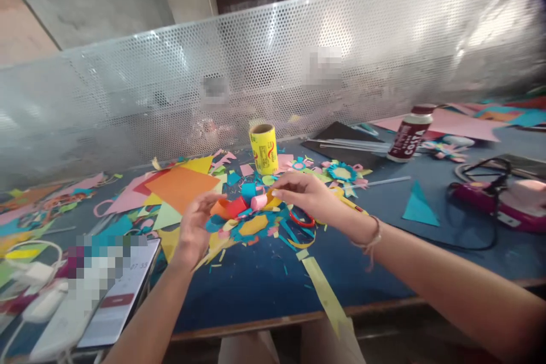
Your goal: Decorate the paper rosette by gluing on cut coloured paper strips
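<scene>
Above the paper scraps hangs a row of curled paper strips (238, 206) in orange, red, blue, pink and yellow, which looks like a paper chain. My left hand (194, 233) is curled round its orange end at the left. At the other end, my right hand (303, 194) pinches a yellow paper strip (273, 200) between thumb and fingers. Just below lie a yellow-and-blue paper flower (253, 224) and many small cuttings. The red handle of what looks like a pair of scissors (302, 219) rests under my right hand.
A yellow cardboard tube (264, 151) stands behind the hands. Coloured sheets (181, 185) lie left of it. To the right are a Costa bottle (412, 135) and a purple glue gun-like tool (490, 202) with a cord. A phone (121, 296) sits front left; a perforated screen (256, 68) borders the back.
</scene>
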Demonstrator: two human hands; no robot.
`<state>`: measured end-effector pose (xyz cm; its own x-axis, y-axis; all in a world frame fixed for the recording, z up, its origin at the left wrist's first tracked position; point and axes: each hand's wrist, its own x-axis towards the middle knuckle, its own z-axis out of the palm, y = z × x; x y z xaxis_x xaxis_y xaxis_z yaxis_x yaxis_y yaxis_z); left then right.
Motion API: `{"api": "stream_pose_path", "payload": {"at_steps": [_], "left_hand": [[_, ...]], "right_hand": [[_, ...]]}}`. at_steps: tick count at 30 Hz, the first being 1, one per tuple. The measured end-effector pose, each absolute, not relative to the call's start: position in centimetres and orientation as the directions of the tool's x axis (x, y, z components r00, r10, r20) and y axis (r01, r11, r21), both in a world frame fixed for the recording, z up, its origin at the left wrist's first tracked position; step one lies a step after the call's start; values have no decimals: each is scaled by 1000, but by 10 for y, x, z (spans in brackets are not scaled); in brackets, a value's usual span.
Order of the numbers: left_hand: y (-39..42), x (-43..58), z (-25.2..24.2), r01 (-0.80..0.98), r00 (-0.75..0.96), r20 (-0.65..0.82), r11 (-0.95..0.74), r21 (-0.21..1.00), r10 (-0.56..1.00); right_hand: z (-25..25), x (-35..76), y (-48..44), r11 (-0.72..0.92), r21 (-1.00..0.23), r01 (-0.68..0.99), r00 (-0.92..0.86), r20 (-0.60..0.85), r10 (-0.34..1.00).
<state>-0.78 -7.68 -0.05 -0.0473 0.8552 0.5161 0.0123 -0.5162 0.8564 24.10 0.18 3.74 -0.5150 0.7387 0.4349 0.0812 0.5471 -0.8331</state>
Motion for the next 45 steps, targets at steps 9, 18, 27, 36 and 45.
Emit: {"api": "stream_pose_path", "payload": {"at_steps": [9, 18, 27, 36, 45], "left_hand": [[-80, 4, 7, 55, -365, 317, -320, 946, 875], [-86, 11, 14, -60, -421, 234, -285, 957, 876], [-86, 11, 8, 5, -461, 234, -261, 965, 856], [-84, 11, 5, 73, -444, 248, -241, 968, 861], [-81, 5, 17, 355, -448, 477, -340, 871, 756]], "right_hand": [[58, 227, -17, 519, -846, 121, -438, 423, 793], [66, 218, -18, 384, -923, 23, -655, 276, 703], [39, 206, 2, 195, -978, -70, -606, 197, 771], [49, 210, -1, 273, -960, 64, -609, 179, 773], [44, 226, 2, 394, -914, 92, -556, 282, 782]]}}
